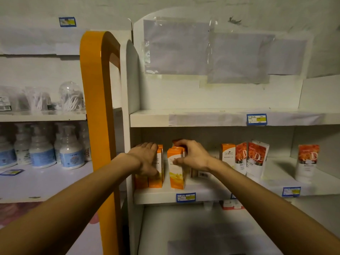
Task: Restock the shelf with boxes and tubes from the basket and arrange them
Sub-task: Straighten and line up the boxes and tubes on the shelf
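Several orange-and-white boxes stand on the white middle shelf [202, 195]. My left hand [147, 159] lies flat against the leftmost group of boxes [156, 181], fingers straight over their tops. My right hand [191, 155] curls over a slightly tilted orange box [175, 173] and the boxes behind it. Another orange box [228, 152] stands further right. Beside it are two red-and-white tubes [253, 159], and a third tube [306, 162] stands apart at the right. The basket is out of view.
An orange upright panel [100, 116] divides this unit from the left shelves, which hold pump bottles [70, 151] and clear packs of cotton swabs [71, 96]. The upper shelf [211, 118] carries a blue price tag [256, 119]. Small red-and-white packs [230, 204] sit below.
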A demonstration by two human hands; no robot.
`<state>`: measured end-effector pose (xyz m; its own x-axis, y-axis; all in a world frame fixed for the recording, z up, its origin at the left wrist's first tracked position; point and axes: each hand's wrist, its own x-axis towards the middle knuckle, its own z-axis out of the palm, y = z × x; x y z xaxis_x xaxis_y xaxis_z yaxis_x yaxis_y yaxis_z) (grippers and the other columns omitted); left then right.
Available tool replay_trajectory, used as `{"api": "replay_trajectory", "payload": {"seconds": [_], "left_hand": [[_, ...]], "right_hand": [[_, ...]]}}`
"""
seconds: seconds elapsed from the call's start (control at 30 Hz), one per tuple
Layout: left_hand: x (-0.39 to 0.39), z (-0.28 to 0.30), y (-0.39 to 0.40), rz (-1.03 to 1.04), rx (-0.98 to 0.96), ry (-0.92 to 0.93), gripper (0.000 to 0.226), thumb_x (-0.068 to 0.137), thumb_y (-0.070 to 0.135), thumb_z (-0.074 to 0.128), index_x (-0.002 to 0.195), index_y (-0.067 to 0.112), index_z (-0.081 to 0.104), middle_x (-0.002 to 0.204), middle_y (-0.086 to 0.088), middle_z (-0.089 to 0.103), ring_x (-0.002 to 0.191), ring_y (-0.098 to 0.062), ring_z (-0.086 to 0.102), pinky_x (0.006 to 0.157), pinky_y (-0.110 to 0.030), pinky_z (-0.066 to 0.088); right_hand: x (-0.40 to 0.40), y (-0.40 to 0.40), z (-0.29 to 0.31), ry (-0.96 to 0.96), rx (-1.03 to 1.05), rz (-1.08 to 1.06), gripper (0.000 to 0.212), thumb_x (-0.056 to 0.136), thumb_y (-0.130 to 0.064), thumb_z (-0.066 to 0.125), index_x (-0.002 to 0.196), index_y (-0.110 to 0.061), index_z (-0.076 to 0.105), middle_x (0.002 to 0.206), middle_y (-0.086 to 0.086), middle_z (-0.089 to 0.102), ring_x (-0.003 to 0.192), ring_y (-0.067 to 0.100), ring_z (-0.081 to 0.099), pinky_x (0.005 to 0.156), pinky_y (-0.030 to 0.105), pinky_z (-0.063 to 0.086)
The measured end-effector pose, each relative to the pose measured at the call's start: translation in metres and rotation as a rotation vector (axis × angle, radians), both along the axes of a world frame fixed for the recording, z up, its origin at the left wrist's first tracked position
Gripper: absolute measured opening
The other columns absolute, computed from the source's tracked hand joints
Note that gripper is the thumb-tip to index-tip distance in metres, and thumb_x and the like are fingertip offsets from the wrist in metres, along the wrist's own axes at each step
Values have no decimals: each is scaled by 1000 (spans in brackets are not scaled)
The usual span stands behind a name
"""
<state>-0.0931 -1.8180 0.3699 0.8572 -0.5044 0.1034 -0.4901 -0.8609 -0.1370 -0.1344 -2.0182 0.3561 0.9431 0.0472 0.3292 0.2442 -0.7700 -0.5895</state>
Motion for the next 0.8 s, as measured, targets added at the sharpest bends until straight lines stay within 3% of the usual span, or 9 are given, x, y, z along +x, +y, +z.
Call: {"api": "replay_trajectory", "payload": {"seconds": [0.2, 0.37, 0.5, 0.63, 0.8], "left_hand": [[3, 3, -2, 3, -35, 36, 102, 84, 52, 71, 159, 16, 11, 166, -8, 17, 153, -31, 14, 123, -42, 19], [7, -2, -2, -5, -61, -8, 99, 86, 52, 69, 159, 15, 13, 165, -9, 18, 152, -31, 16, 123, -41, 18], [5, 1, -1, -13, -64, -27, 87, 90, 46, 68, 157, 15, 21, 161, -9, 29, 148, -31, 26, 120, -41, 24], [2, 6, -1, -28, -26, -92, 66, 91, 46, 64, 145, 17, 38, 138, -8, 53, 126, -28, 51, 104, -39, 45], [1, 19, 3, -66, 75, -119, 60, 93, 50, 61, 140, 18, 41, 124, -6, 59, 110, -25, 59, 89, -34, 48]], "right_hand": [[11, 13, -2, -10, -60, 39, 67, 85, -20, 76, 145, -21, 46, 139, 3, 55, 124, 21, 57, 102, 39, 52], [9, 10, -3, -216, -539, 0, 64, 93, -46, 61, 149, -24, 41, 152, 2, 44, 139, 22, 40, 112, 43, 38], [8, 7, -5, -261, -676, -37, 62, 96, -45, 57, 152, -25, 36, 155, 1, 40, 140, 21, 35, 113, 39, 34], [6, 10, -2, -252, -677, -16, 62, 96, -43, 58, 151, -24, 38, 153, 2, 42, 140, 21, 37, 113, 38, 35], [7, 19, 13, -201, -705, 13, 60, 94, -40, 62, 148, -22, 43, 148, 3, 48, 135, 22, 44, 111, 40, 40]]}}
